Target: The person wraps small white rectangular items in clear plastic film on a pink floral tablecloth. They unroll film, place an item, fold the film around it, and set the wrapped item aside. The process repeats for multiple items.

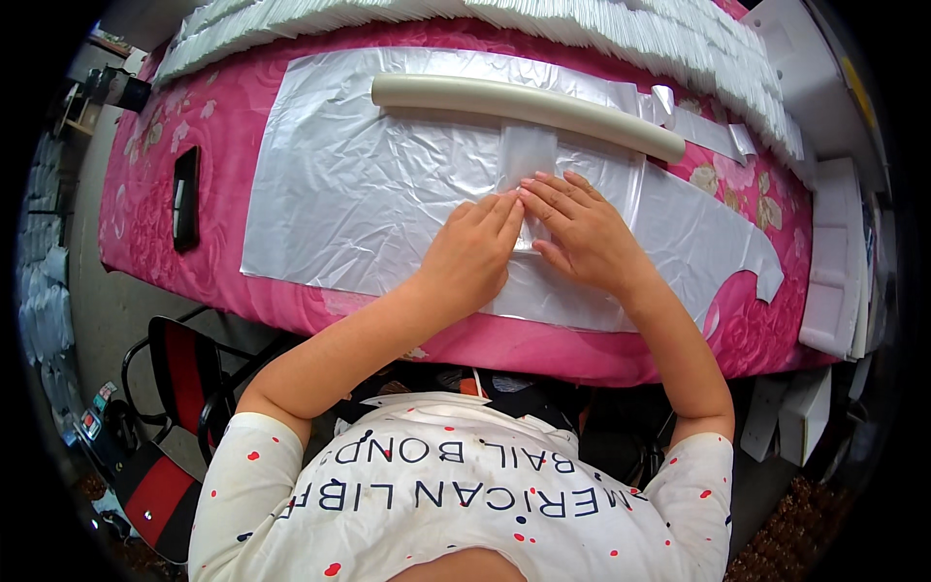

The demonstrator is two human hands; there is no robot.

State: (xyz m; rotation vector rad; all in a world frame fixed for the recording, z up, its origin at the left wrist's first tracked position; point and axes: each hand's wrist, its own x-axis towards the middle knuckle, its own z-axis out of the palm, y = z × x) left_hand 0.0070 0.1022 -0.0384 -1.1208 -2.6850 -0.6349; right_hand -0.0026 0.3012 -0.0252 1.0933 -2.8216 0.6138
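A folded translucent plastic strip (pixel 527 152) lies on a large white plastic sheet (pixel 330 175) and runs under my fingers. My left hand (pixel 472 247) is closed at the strip's left edge, its fingers bunched and its thumb hidden. Touching those fingertips, my right hand (pixel 582 231) lies palm down on the strip, fingers stretched out and thumb apart. Between the two palms a shiny part of the plastic shows. Just beyond my hands, a long cream tube (pixel 524 105) rests across the sheet and the strip's far end.
Long rows of stacked white folded pieces (pixel 621 34) line the table's far edge. A dark phone (pixel 186 199) lies at the left on the pink floral tablecloth (pixel 208 116). Curled plastic strips (pixel 708 131) lie right of the tube. A red-and-black chair (pixel 184 369) stands at lower left.
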